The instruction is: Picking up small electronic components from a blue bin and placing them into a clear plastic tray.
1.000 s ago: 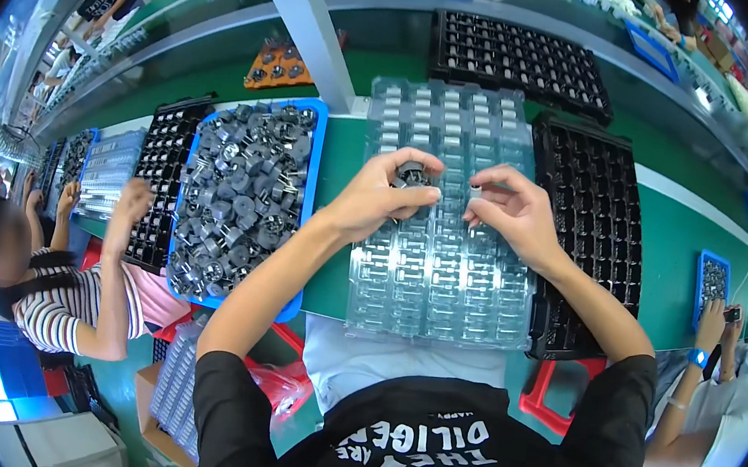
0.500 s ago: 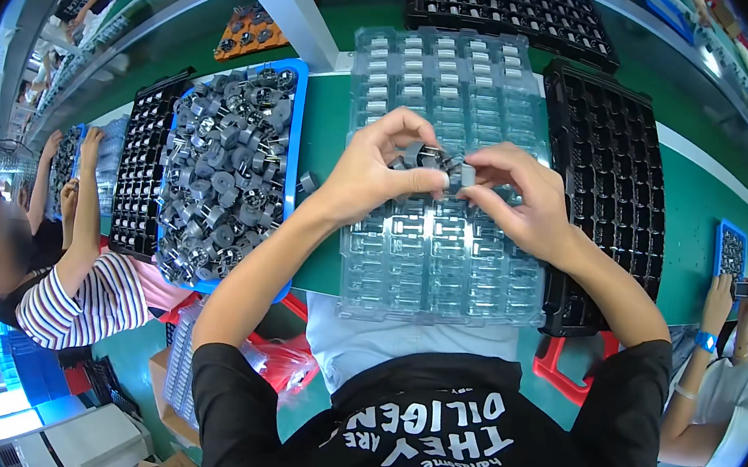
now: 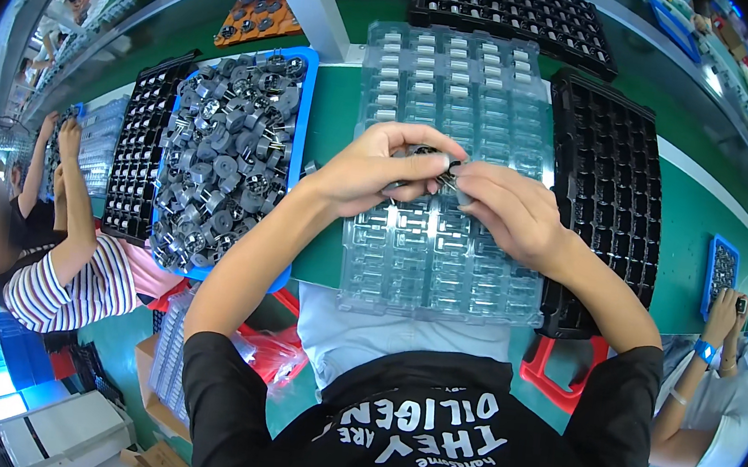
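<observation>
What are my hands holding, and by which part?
Your left hand grips a small dark component in its fingers; the exact spot gripped is covered. Whether the right hand holds anything is hidden.

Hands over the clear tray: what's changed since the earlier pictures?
The right hand has moved left to meet the left hand; a second ago there was a gap between them. Their fingertips now come together at the dark part, mostly hidden. Nothing was visibly let go. The clear tray and blue bin stayed put.
</observation>
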